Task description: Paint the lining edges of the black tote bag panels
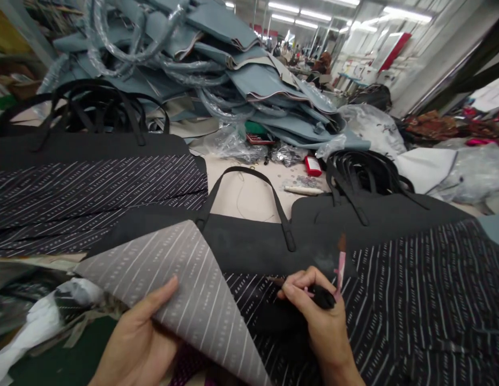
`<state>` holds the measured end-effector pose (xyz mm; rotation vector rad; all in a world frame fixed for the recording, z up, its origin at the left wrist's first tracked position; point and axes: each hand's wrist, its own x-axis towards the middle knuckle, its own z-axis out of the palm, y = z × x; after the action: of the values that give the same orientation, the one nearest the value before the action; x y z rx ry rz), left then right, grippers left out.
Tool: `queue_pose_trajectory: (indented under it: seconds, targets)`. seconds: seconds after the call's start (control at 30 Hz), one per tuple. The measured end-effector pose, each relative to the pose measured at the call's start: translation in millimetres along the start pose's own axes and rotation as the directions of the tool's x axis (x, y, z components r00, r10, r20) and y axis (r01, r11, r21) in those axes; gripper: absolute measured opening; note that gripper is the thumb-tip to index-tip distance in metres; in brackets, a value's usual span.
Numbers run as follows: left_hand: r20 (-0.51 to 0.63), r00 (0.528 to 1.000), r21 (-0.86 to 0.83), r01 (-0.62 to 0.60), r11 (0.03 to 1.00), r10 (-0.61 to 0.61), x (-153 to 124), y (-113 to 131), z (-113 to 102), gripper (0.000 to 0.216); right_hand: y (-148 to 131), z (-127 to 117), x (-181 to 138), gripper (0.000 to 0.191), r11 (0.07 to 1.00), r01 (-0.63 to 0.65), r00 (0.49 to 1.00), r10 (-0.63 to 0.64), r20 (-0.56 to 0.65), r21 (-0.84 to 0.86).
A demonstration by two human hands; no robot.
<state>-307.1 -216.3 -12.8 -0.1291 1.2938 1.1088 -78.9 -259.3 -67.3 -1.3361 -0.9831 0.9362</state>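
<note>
Left hand (142, 329) is pinching the grey, white-striped fabric flap (185, 273), thumb on top, fingers underneath, lifting it at an angle. Right hand (319, 305) is closing around a slim pink-and-black hand tool (340, 271); exact type unclear. It's sitting over the black, white-striped fabric (247, 295), just below the smooth black panel (249, 244) with its black strap handle (288, 236). Flap is lying left of the right hand, partly covering that panel. Black striped pieces are spreading out on both sides: left stack (153, 182), right stack (418, 289). Behind, a blue-grey sheet pile (269, 86) is towering over the cream tabletop (249, 201), where a small red container (313, 166) is standing.
</note>
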Motion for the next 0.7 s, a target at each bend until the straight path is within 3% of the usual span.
queue_pose_trajectory:
  seconds: [0.2,0.33,0.53,0.7]
  targets:
    - [0.126,0.992,-0.008,0.019,1.0,-0.018,3,-20,8,0.042,0,23,1,0.025,0.999,-0.012,0.999,0.011,-0.035,-0.036]
    - [0.109,0.994,0.083,0.006,0.997,-0.015,13,-29,13,0.044,0,32,0,0.024,0.996,0.007,0.997,-0.013,-0.071,-0.089]
    - [0.136,0.99,0.086,0.03,0.996,-0.041,18,-35,5,0.04,2,37,0,0.023,0.999,-0.034,0.997,0.035,-0.07,0.003]
    - [0.119,0.993,0.078,0.013,0.997,-0.022,18,-40,3,0.041,4,41,-1,0.021,1.0,0.005,0.998,-0.006,-0.064,-0.018]
